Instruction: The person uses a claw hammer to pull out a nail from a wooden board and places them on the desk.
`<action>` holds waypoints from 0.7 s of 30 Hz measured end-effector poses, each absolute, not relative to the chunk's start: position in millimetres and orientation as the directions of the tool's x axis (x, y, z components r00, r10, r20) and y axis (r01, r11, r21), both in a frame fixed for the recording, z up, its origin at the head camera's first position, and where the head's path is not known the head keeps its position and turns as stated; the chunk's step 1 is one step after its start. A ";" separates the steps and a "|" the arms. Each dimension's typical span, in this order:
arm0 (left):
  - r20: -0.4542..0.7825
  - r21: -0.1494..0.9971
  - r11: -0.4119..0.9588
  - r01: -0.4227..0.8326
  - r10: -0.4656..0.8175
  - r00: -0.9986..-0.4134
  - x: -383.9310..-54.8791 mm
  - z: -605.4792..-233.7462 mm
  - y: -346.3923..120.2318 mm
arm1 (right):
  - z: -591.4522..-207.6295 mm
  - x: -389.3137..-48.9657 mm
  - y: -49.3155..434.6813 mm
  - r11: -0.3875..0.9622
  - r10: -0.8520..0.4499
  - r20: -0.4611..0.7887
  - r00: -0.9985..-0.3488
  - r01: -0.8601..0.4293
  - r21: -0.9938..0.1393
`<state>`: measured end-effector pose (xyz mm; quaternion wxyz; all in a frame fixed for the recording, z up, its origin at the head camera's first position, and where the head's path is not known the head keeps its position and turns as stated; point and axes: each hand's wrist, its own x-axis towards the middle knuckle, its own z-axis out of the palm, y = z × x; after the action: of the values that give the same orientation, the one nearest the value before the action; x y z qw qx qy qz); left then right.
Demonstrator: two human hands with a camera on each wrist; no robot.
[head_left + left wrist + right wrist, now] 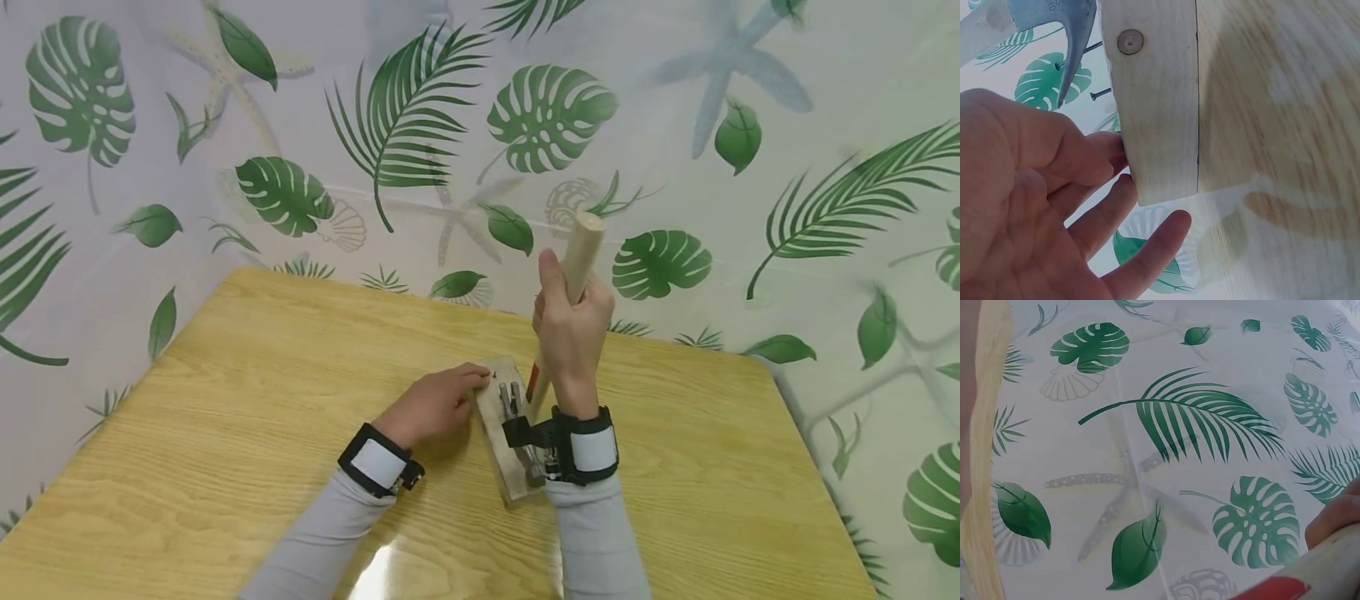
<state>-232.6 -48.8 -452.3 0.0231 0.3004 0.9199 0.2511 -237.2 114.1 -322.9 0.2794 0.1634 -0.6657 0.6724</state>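
Observation:
A claw hammer (pixel 582 250) with a pale wooden handle and a red band stands steeply tilted, handle end up. My right hand (pixel 573 333) grips the handle, thumb along it. Its metal head (pixel 510 402) lies over the top of a wooden block (pixel 491 417). In the left wrist view, the claw (pixel 1079 37) comes down beside a nail (pixel 1100 94) standing out of the block; a second nail is partly behind the claw. My left hand (pixel 435 404) holds the block's far end, fingertips against its side. The right wrist view shows only part of the handle (pixel 1325 565).
The block rests on a wood-grain table (pixel 300 375). A leaf-patterned sheet (pixel 435 100) hangs behind the table's back edge. Wrist straps with cameras (pixel 592 450) sit on both wrists, the right one close above the hammer head.

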 end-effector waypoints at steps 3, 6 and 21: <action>0.109 0.477 0.694 0.539 0.562 -0.820 -231.9 -451.7 -49.1 | -322.5 -230.2 116.0 0.006 0.174 0.616 -0.768 -0.625 -0.781; 0.102 0.479 0.693 0.538 0.565 -0.819 -232.2 -451.5 -49.4 | -323.3 -224.9 117.0 -0.019 0.195 0.645 -0.739 -0.660 -0.751; 0.057 0.506 0.700 0.504 0.555 -0.830 -233.6 -452.4 -48.0 | -323.8 -192.8 121.9 -0.122 0.255 0.749 -0.612 -0.789 -0.603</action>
<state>-233.6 -48.0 -452.4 0.0498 0.2876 0.9207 0.2592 -192.8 121.9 -323.8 0.3682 0.2422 -0.5508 0.7088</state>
